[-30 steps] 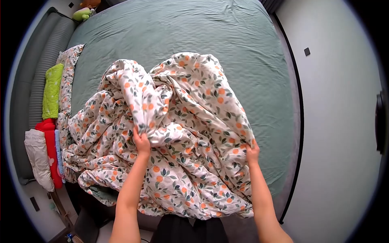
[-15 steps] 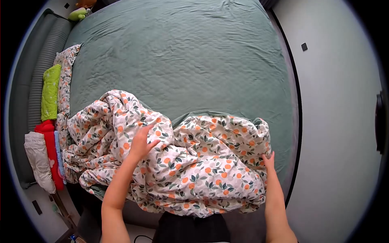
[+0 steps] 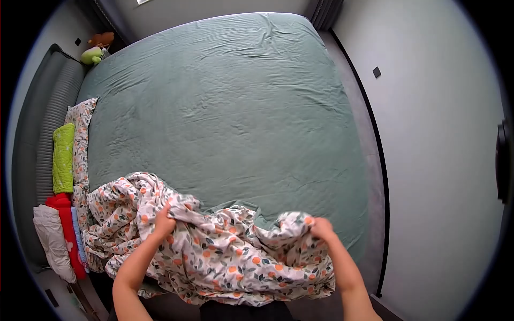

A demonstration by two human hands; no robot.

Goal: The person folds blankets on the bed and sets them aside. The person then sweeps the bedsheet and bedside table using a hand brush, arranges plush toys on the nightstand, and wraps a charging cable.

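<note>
A white duvet [image 3: 235,262] printed with oranges and green leaves lies bunched along the near side of the bed. My left hand [image 3: 165,222] is closed on a fold near the duvet's middle left. At its right end, my right hand [image 3: 321,229] grips a raised corner, the fingers wrapped into the cloth. Between the hands the cloth sags in loose folds, and a strip of its green underside shows along the far edge. Beneath lies a green fitted sheet [image 3: 225,123].
Along the grey headboard [image 3: 45,134] lie a patterned pillow [image 3: 81,144], a lime-green cushion [image 3: 63,158], and folded red [image 3: 69,235] and white cloths [image 3: 52,241]. Plush toys [image 3: 92,55] sit at the far left corner. A wall [image 3: 428,160] runs along the right.
Both hands have closed on the duvet, and the right one has lifted its corner and moved left. The camera view has tilted up, showing more of the far bed edge.
</note>
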